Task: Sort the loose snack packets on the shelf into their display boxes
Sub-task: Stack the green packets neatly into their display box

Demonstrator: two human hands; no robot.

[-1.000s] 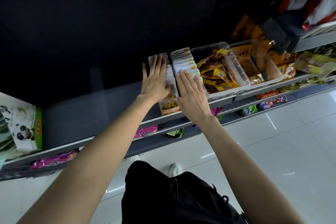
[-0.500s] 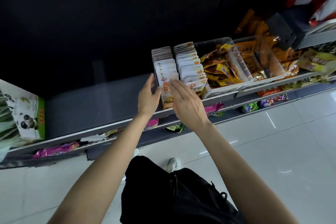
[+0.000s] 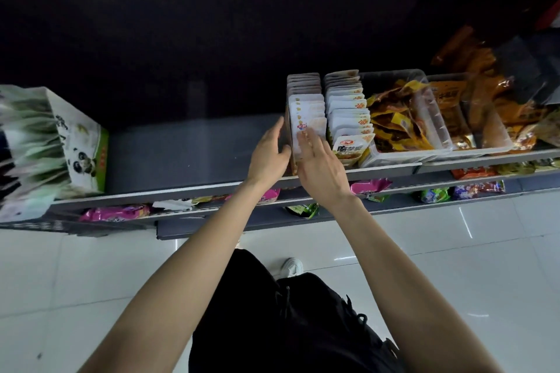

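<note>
- Both hands are at the white snack packets (image 3: 306, 118) standing in a row in their display box (image 3: 292, 157), just right of centre in the frame, at the front lip of the shelf (image 3: 181, 157).
- Left hand (image 3: 269, 154) is open, palm pressed flat against the box's left side, thumb hooked round the front corner. Not gripping anything, as far as I can tell.
- Right hand (image 3: 321, 169) is open too, fingers laid flat on the front packets, holding nothing.
- The packets look light, thin and floppy, probably slick film, so I'd guess they fan out or topple if you pinch just one. Better to square them from the top edges or squeeze the stack front to back.
- The box looks like thin card, so its walls would likely flex if squeezed hard.
- Tight on the right: a second row of packets (image 3: 348, 118) sits touching, then a clear tub (image 3: 436, 118) of orange-yellow bags.
- To the left is a bare stretch of grey shelf up to the panda box (image 3: 85, 148) at the left edge, so there's room on that side.
- The box sits right at the shelf edge, so a forward nudge could tip it off.
</note>
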